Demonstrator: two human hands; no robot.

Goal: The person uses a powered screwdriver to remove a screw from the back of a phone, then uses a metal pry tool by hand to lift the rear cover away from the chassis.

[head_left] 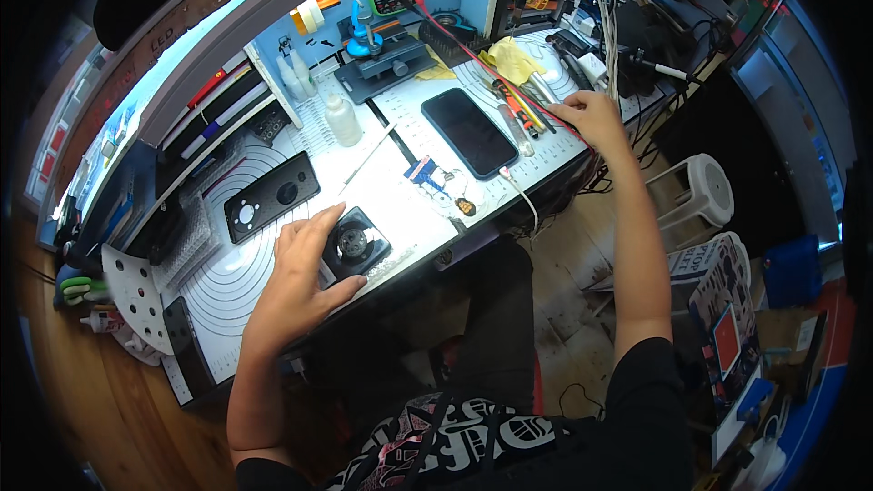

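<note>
Left of the frame's centre, the left hand (302,264) spreads thumb and fingers around a black square device (356,244) on the worktop (400,232); I cannot tell whether it grips. Right of upper centre, the right hand (593,120) bends its fingers nearly together beside slim tools (518,111), any hold unclear. A dark phone (468,132) lies near the centre.

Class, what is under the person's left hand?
A black square device shows close beside the left hand; whatever lies directly beneath the hand is covered.
</note>
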